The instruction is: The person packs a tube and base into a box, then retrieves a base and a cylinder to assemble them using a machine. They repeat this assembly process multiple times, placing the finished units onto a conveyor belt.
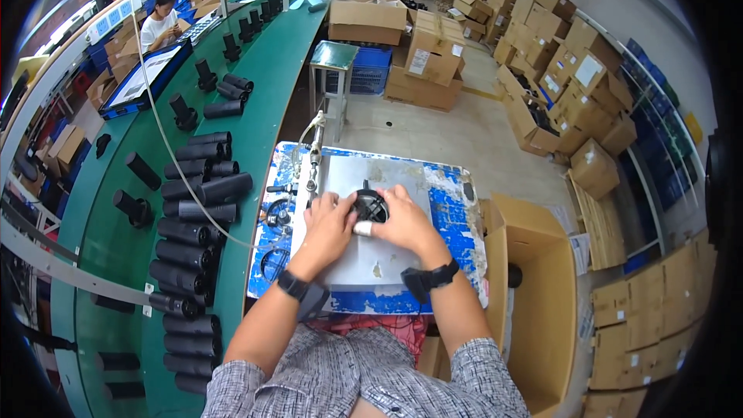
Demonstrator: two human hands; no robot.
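Between my two hands is a round black plastic part (371, 206) with an open, spoked middle and a short stub at its top. My left hand (330, 224) grips its left edge with the fingers curled. My right hand (404, 219) is wrapped round its right side, and one fingertip there wears a white cover. Both hands are over a grey metal plate (387, 267) on a worn blue and white bench top (453, 220). A metal air-cylinder fixture (314, 156) stands just left of the plate, near my left hand.
Left of me a green conveyor belt (255, 54) carries several black tubes (186, 232), lying and upright. An open cardboard box (542, 302) is at my right. A metal stool (334, 62) and stacked cartons (433, 46) stand ahead. Another person (160, 23) sits across the belt.
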